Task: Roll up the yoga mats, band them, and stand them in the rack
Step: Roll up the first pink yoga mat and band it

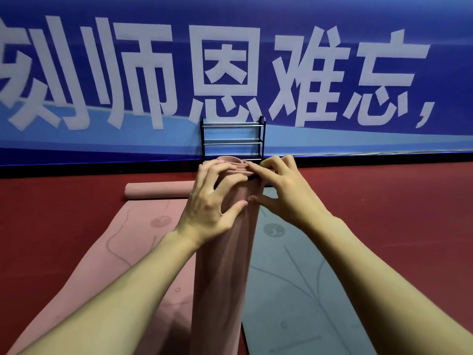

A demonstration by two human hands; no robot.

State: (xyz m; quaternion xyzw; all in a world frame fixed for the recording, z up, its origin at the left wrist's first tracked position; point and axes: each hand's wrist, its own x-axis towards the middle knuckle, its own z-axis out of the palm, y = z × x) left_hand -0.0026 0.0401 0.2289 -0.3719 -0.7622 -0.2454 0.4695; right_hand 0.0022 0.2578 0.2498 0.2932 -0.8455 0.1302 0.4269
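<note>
Rolled mat [222, 265] stands on end right in front of the person, between a flat pink mat [122, 239] on the left and a flat grey mat [294, 278] on the right, both spread on the red floor [384, 201]. Both hands work at its top end. The left hand [210, 201] wraps round the roll, fingers curled over the rim and thumb across the front, most likely to stop the layers from springing loose. The right hand [284, 193] has its fingertips pinched at the rim, where a short piece of black band [252, 178] shows, with its thumb lower down against the roll. It looks as if the band is being worked over the end. Standing the roll up puts that end within easy reach of both hands.

The roll is dusty pink and matte, wound fairly tight, with its layers showing as rings at the top. Its lower end is out of view. Behind it, the black rack [233, 139] stands against the blue banner [230, 73], and a second pink roll [158, 190] lies on the floor to the left of it.
</note>
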